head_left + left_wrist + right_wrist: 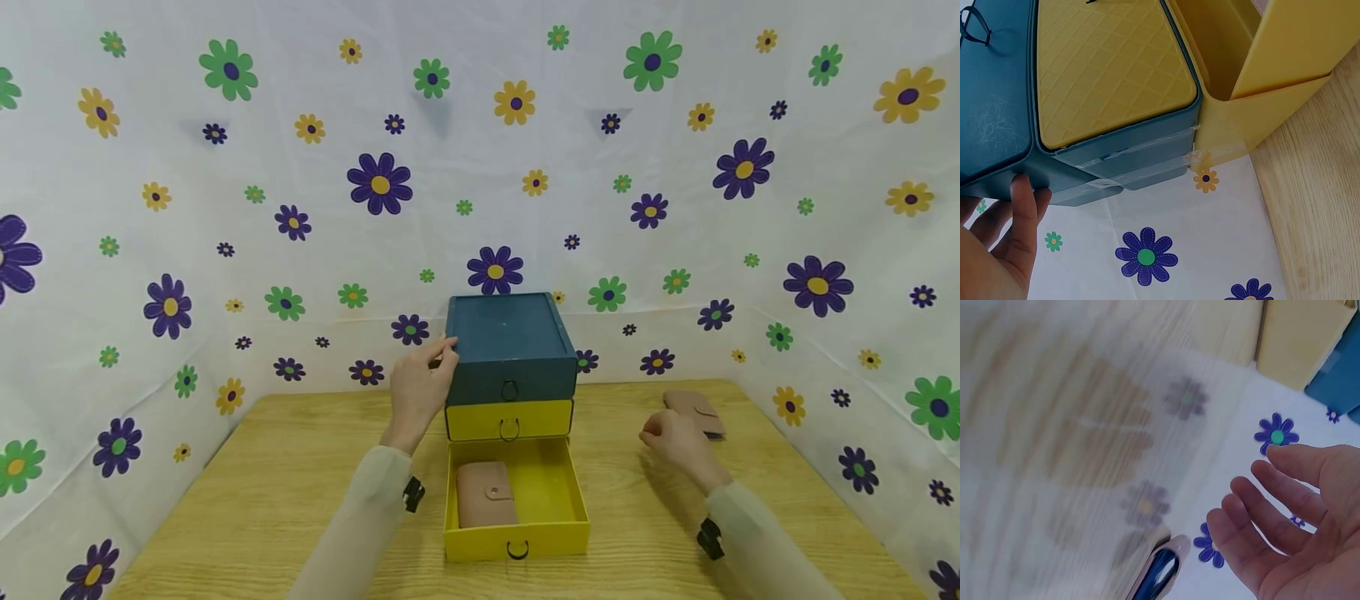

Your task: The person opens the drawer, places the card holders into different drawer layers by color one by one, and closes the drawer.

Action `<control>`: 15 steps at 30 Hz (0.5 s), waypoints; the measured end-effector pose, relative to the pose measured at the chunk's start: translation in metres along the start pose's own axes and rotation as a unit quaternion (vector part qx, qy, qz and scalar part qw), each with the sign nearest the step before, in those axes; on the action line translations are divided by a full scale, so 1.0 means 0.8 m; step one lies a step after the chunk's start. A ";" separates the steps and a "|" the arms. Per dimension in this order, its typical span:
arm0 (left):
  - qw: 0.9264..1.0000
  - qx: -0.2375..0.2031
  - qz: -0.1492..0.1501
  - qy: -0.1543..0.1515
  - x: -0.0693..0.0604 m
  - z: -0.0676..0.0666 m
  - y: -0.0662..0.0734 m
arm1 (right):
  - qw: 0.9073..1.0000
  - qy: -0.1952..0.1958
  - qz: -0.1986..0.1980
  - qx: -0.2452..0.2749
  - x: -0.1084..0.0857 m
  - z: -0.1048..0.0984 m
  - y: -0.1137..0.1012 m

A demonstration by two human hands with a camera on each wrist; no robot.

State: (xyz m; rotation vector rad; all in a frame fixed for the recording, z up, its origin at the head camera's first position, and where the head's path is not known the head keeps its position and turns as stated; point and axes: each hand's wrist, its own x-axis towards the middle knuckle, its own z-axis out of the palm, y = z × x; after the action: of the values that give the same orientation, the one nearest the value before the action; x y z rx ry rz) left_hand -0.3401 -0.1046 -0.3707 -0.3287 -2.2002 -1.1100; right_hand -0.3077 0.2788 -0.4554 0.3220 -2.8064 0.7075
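A small drawer unit (504, 329) stands at the back of the table, with a dark blue top drawer and yellow ones below. Its bottom yellow drawer (551, 483) is pulled out, and a pinkish-brown snap wallet (483, 492) lies in the left part of it. My left hand (422, 379) touches the left side of the blue top section, fingertips (1022, 187) against its edge. Over the table to the right, my right hand (678, 443) holds nothing, its fingers loosely bent. Just beyond it lies a second pinkish-brown wallet (693, 410), partly hidden by the hand.
The wooden table (322, 500) extends to both sides of the drawer unit. White sheeting (315, 275) printed with flowers encloses the back and sides. The middle yellow drawer (480, 421) is closed. Small black ring pulls (517, 550) hang on the drawer fronts.
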 end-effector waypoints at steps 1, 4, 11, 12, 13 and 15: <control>1.000 0.001 0.000 0.000 0.000 0.000 0.000 | 1.000 -0.001 0.003 -0.002 0.002 -0.001 0.003; 1.000 0.001 -0.003 0.000 0.000 -0.001 0.000 | 1.000 0.017 0.006 -0.013 0.005 -0.005 0.012; 1.000 -0.001 -0.009 -0.004 0.001 -0.001 0.000 | 0.997 0.072 -0.008 -0.019 0.008 -0.017 0.032; 1.000 -0.001 -0.009 -0.004 0.000 -0.001 0.000 | 0.998 0.063 0.007 -0.008 0.008 -0.019 0.034; 1.000 -0.001 -0.009 -0.003 0.000 -0.001 0.000 | 0.998 0.052 0.032 0.003 0.008 -0.022 0.036; 1.000 -0.002 -0.008 -0.003 -0.001 -0.001 0.000 | 0.997 0.032 0.073 0.009 0.007 -0.026 0.041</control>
State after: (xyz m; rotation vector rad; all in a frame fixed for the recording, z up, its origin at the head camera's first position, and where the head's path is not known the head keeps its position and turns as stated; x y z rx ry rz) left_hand -0.3391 -0.1052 -0.3711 -0.3168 -2.2091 -1.1246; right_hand -0.3185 0.3162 -0.4506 0.0962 -2.7839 0.7606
